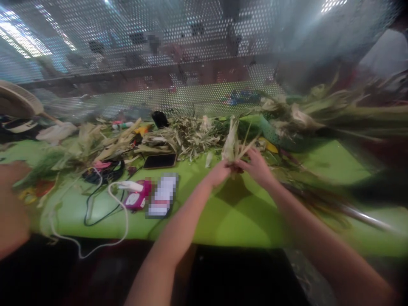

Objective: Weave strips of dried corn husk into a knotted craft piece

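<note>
Above the green table (204,221), a pale bundle of dried leaves (231,142), like corn husks, stands upright between my hands. My left hand (220,172) is closed round its lower end. My right hand (257,166) pinches the same bundle from the other side, where thin strips fan out to the right. Their fingertips meet at the base, and the exact grip there is partly hidden. Just left of the bundle lies a small pale piece of husk (208,159).
A heap of dry strips (191,136) runs along the back, beside a green basket (270,127) of husks. Two phones (159,160), a pink power block (137,196) and a white cable (126,221) lie left. Another person's arm (12,208) reaches in at far left. Behind is a perforated metal screen (159,85).
</note>
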`<action>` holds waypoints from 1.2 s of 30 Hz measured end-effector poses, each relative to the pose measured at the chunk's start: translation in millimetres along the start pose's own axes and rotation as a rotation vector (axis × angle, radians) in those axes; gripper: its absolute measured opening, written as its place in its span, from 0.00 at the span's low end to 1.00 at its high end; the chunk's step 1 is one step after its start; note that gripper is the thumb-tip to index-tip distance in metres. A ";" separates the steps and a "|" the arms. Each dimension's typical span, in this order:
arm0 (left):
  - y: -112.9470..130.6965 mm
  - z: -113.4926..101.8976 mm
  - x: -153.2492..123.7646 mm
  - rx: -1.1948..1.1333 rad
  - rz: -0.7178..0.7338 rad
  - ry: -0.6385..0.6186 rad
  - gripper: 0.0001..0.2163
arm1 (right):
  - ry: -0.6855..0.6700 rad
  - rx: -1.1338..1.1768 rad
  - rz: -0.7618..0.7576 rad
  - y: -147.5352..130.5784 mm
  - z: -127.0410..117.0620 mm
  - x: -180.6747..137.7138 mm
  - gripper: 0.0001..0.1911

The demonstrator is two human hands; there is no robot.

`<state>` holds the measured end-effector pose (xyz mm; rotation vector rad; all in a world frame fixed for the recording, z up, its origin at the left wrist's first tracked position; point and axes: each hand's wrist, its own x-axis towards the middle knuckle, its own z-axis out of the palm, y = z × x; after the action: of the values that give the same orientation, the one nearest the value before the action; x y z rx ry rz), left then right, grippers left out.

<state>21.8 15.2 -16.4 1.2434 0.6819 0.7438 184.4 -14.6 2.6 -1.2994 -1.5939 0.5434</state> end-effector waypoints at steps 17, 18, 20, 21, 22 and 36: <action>31.4 -4.2 -13.6 -0.174 0.202 0.234 0.11 | -0.227 0.259 0.284 -19.1 12.4 -10.6 0.09; 30.8 -4.7 -13.3 -0.175 0.196 0.225 0.12 | -0.221 0.256 0.288 -19.1 12.7 -10.5 0.09; 28.9 -7.0 -12.7 -0.221 0.191 0.187 0.13 | -0.209 0.267 0.303 -18.0 13.5 -10.0 0.08; 27.7 -8.4 -12.3 -0.263 0.188 0.164 0.13 | -0.208 0.282 0.313 -17.0 14.0 -9.7 0.09; 26.4 -9.8 -11.9 -0.312 0.183 0.142 0.13 | -0.209 0.301 0.320 -15.9 14.6 -9.6 0.09; 12.8 -0.3 -6.6 -0.513 0.100 0.057 0.12 | -0.152 0.374 0.302 -10.1 17.1 -10.0 0.18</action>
<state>16.1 12.1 -3.5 0.7915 0.4366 0.9685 164.1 -23.2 -0.5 -1.2366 -1.3372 1.0952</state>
